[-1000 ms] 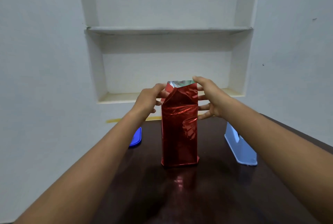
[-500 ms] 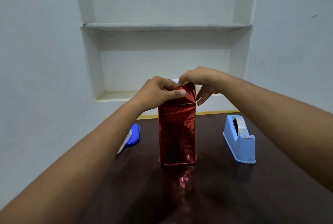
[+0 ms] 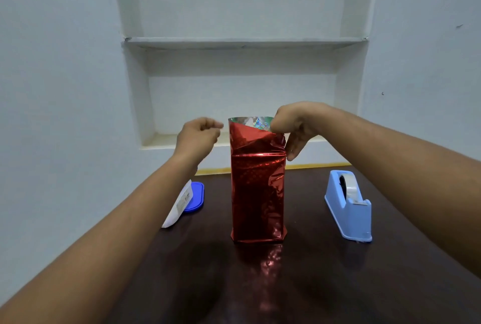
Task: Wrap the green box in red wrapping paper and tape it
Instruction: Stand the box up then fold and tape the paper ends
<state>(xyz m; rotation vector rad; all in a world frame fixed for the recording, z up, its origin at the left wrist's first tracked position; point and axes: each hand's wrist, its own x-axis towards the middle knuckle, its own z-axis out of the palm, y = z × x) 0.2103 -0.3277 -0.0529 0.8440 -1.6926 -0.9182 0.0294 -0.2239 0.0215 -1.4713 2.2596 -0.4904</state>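
The right hand (image 3: 294,128) pinches the upper right corner of the red wrapping paper (image 3: 256,193), apparently to keep the open top flap from springing up. The left hand (image 3: 200,133) hovers just left of the paper, fingers curled, holding nothing. The green box stands upright mid-table, hidden inside the paper. A tape dispenser (image 3: 348,206) waits to the right, likely for sealing.

Red-wrapped box (image 3: 257,193) upright mid-table, top paper unsealed, silver lining showing; tape dispenser (image 3: 348,206) right.

Soft even light, glossy glare, wide-angle warping
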